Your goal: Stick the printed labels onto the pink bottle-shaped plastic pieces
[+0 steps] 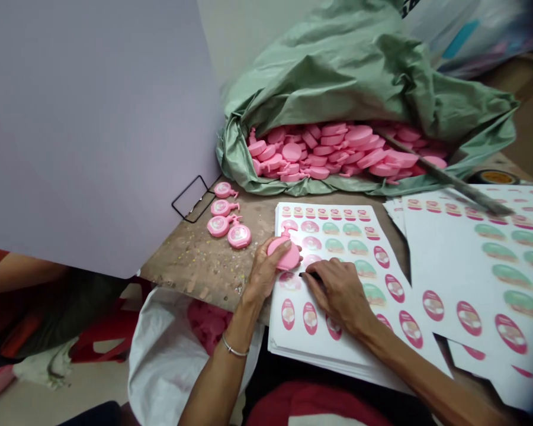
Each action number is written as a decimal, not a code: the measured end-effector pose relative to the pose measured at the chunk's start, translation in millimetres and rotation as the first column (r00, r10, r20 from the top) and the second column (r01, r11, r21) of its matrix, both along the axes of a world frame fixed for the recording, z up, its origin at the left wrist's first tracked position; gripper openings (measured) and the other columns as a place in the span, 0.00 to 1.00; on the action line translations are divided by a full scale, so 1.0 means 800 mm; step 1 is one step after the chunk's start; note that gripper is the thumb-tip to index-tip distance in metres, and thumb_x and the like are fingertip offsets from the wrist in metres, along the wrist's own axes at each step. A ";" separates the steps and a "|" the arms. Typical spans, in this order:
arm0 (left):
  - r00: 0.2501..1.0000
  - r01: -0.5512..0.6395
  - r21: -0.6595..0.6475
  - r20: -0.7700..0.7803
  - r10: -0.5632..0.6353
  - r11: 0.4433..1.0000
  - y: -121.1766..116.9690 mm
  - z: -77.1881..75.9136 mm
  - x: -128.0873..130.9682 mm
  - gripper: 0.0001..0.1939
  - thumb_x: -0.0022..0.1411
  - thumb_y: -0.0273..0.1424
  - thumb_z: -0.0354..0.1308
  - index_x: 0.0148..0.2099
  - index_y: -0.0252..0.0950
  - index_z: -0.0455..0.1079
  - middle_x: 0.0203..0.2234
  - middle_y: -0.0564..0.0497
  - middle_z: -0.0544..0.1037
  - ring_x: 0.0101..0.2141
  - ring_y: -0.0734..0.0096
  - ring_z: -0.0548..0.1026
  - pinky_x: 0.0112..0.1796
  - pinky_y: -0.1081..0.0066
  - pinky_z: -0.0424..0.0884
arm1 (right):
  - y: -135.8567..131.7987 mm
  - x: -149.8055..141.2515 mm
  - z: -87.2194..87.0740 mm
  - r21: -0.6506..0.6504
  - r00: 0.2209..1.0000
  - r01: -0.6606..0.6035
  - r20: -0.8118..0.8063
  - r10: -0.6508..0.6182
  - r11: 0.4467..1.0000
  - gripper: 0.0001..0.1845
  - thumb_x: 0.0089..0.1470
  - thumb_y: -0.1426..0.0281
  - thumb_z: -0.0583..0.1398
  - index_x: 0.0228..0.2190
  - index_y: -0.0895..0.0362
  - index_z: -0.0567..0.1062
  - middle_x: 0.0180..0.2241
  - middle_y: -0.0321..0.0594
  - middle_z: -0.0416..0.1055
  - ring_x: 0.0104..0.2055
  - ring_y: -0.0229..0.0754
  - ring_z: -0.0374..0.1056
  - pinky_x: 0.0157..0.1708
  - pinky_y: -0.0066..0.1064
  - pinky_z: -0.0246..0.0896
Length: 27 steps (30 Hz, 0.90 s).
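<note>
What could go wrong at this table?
The stack of white paper sticker sheets seems to jut past the front edge of the brown table, so it might slip. The gaping, crumpled green sack is heaped with pink round plastic bottles; some could tumble out. The small black object in the right hand might scratch a nearby pink sticker.

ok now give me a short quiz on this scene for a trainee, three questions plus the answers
1. Which of the person's hands holds a pink pump bottle?
2. True or false: the green sack is open, showing many pink pieces inside.
3. How many labelled bottles show on the tabletop to the left of the sticker sheets?
a) two
b) four
c) seven

Key:
1. The left hand
2. True
3. b
</note>
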<state>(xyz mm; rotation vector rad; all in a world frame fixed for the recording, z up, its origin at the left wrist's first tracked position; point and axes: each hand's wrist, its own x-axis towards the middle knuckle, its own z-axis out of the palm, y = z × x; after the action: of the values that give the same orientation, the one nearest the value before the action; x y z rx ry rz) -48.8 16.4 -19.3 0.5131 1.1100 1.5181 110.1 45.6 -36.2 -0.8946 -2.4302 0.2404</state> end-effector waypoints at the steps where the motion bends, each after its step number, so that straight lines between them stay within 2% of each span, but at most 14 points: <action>1: 1.000 -0.008 0.002 -0.014 0.008 1.000 0.000 -0.003 0.000 0.19 0.56 0.38 0.64 0.44 0.30 0.68 0.32 0.43 0.80 0.29 0.67 0.79 0.31 0.71 0.75 | 0.000 0.000 -0.001 0.025 1.000 -0.005 0.012 0.005 1.000 0.09 0.60 0.69 0.55 0.29 0.57 0.71 0.25 0.38 0.70 0.30 0.42 0.62 0.34 0.36 0.47; 4: 0.999 -0.027 0.011 -0.046 0.027 1.000 0.001 -0.012 0.000 0.21 0.56 0.40 0.64 0.45 0.31 0.68 0.30 0.44 0.79 0.29 0.65 0.80 0.28 0.72 0.74 | 0.002 0.001 -0.002 0.028 1.000 -0.016 0.023 0.016 0.999 0.10 0.60 0.69 0.55 0.27 0.57 0.71 0.24 0.38 0.68 0.29 0.41 0.61 0.33 0.35 0.46; 8: 0.997 -0.047 0.027 -0.058 0.048 0.999 0.003 -0.019 0.000 0.21 0.55 0.41 0.64 0.46 0.31 0.68 0.29 0.47 0.78 0.29 0.63 0.80 0.29 0.70 0.75 | 0.002 0.002 -0.004 -0.064 0.998 -0.062 -0.018 0.061 0.996 0.09 0.59 0.69 0.57 0.27 0.56 0.71 0.24 0.37 0.69 0.29 0.41 0.61 0.34 0.34 0.47; 11: 0.998 -0.048 0.019 -0.039 0.048 0.999 0.003 -0.018 0.001 0.21 0.54 0.40 0.65 0.45 0.31 0.68 0.29 0.47 0.78 0.29 0.63 0.80 0.30 0.69 0.75 | 0.001 0.001 -0.004 -0.051 0.999 -0.028 -0.020 0.027 0.998 0.07 0.59 0.69 0.57 0.29 0.56 0.71 0.25 0.37 0.69 0.30 0.41 0.61 0.34 0.34 0.47; 15: 0.998 -0.045 0.005 -0.041 0.046 0.999 0.000 -0.015 0.001 0.21 0.51 0.38 0.68 0.43 0.30 0.69 0.30 0.47 0.79 0.31 0.63 0.80 0.34 0.69 0.75 | -0.002 0.001 0.000 0.037 0.997 0.026 0.074 -0.029 0.999 0.09 0.59 0.69 0.55 0.28 0.56 0.71 0.24 0.39 0.69 0.30 0.43 0.61 0.33 0.35 0.47; 22: 0.993 -0.049 0.018 -0.103 0.051 0.999 -0.001 -0.016 0.003 0.21 0.49 0.40 0.68 0.42 0.32 0.70 0.31 0.48 0.79 0.30 0.64 0.80 0.33 0.69 0.75 | 0.002 0.000 -0.001 -0.082 0.999 0.014 0.031 -0.012 0.997 0.08 0.57 0.66 0.58 0.28 0.55 0.70 0.25 0.38 0.71 0.29 0.42 0.63 0.34 0.34 0.50; 27: 0.997 -0.051 0.012 -0.063 0.052 0.999 0.002 -0.014 0.003 0.20 0.50 0.38 0.67 0.41 0.32 0.70 0.29 0.48 0.78 0.29 0.65 0.80 0.33 0.68 0.74 | -0.001 -0.005 -0.002 -0.040 0.999 0.026 -0.023 -0.027 0.999 0.10 0.55 0.63 0.61 0.28 0.56 0.71 0.26 0.39 0.72 0.29 0.42 0.64 0.35 0.36 0.52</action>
<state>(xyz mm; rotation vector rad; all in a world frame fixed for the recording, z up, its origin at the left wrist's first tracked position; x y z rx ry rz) -46.6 17.8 -30.6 0.5462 1.1730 1.5622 106.5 45.1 -37.7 -0.9363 -2.3982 0.2890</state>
